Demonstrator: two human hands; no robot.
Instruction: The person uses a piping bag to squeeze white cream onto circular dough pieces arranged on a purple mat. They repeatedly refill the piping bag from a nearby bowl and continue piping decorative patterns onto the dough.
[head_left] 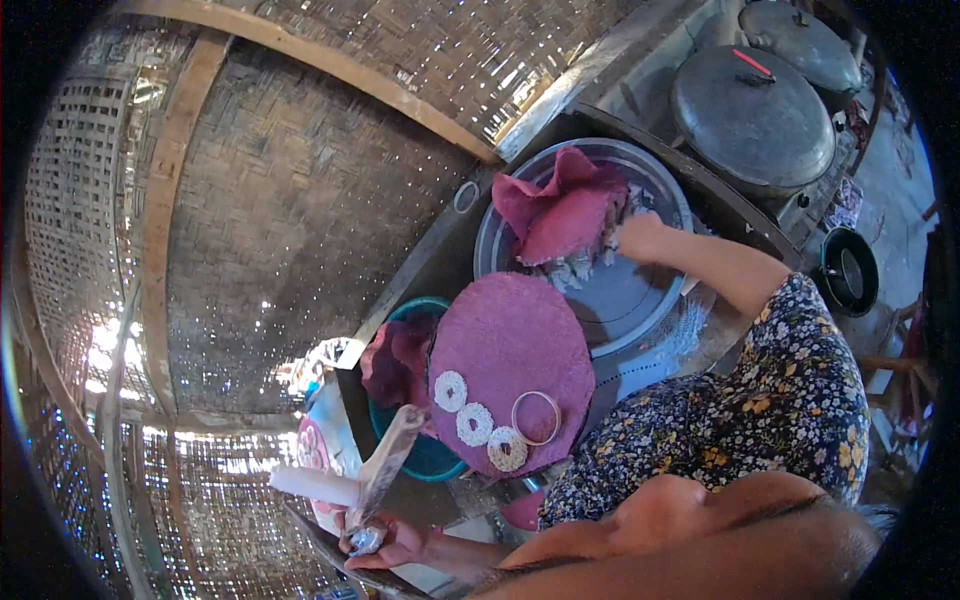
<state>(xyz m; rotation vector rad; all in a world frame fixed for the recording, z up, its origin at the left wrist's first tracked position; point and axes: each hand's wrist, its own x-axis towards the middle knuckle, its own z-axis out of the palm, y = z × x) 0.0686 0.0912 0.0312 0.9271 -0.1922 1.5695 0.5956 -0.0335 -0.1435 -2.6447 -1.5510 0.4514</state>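
At lower rim of pink board (510, 330), white rings (487, 431) followed curve, presumably saving space. Right hand (643, 237) in grey basin (650, 292), grip unclear; left hand (402, 543) gripped crinkled bundle (367, 541).

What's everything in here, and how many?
Flat round disc: one, pink-purple, centre
Rough rings: three, white, on disc
Thin hoops: two, pale, disc and wall edge
Round basin: one, grey, upper middle
Crumpled sheet: one, pink, in basin
Small clumps: uncountable, whitish, in basin
Round tub: one, teal, left of disc
Lidded metal pots: two, grey, upper right
Round bowl: one, black, far right
Woven wall panels: several, brown, left
Left hand: one, lower left
Right hand: one, at clumps
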